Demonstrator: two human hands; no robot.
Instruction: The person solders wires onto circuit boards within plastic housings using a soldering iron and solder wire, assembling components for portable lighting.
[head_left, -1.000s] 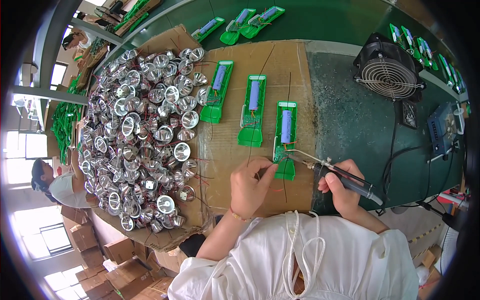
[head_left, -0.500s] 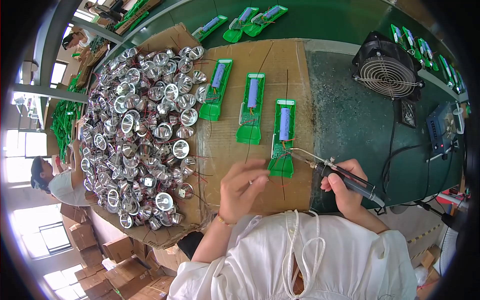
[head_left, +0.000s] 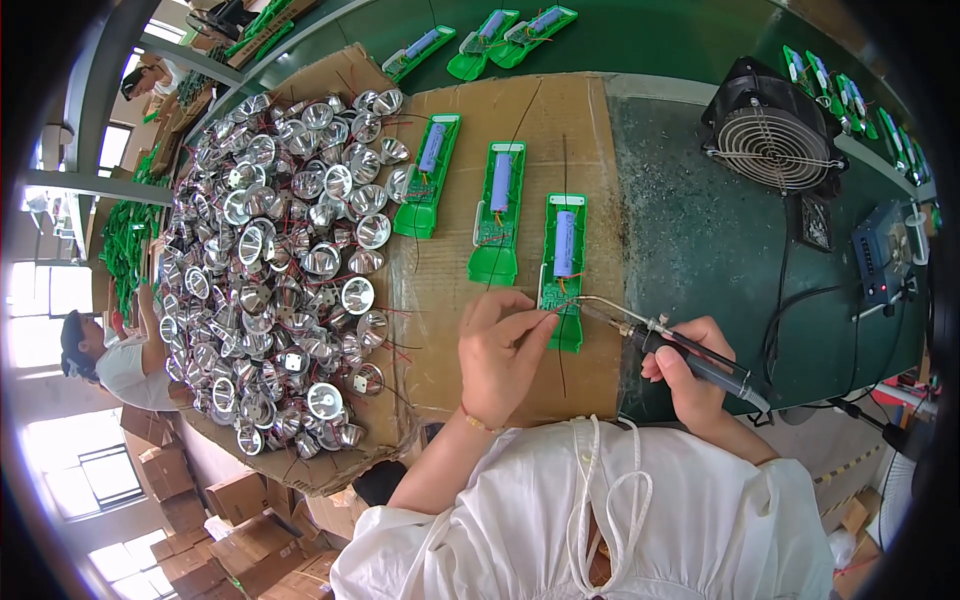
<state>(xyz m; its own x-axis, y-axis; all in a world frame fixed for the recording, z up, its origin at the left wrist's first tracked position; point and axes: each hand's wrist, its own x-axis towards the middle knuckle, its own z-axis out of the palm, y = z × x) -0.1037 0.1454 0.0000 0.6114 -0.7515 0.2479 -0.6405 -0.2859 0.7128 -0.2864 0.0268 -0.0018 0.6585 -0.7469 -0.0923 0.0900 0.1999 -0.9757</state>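
Green battery tray (head_left: 563, 268), at 12 o'clock of both hands on the cardboard sheet (head_left: 590, 130): left hand (head_left: 503, 347) fingers pinching a thin wire at its lower end, right hand (head_left: 690, 372) curled round the soldering iron (head_left: 668, 343); risk, judged: tip slipping onto fingertips or the blue cell (head_left: 565, 243).

Green open flashlight case (head_left: 563, 268) flat on cardboard, soldering iron (head_left: 672, 343) tip touching its board

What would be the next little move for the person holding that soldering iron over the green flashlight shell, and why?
Probably ease the black-handled soldering iron tip slightly down onto the joint. The right hand holds the iron with its bent tip at the small circuit board in the nearest green plastic flashlight shell, while the left hand pinches a thin red wire at that spot.
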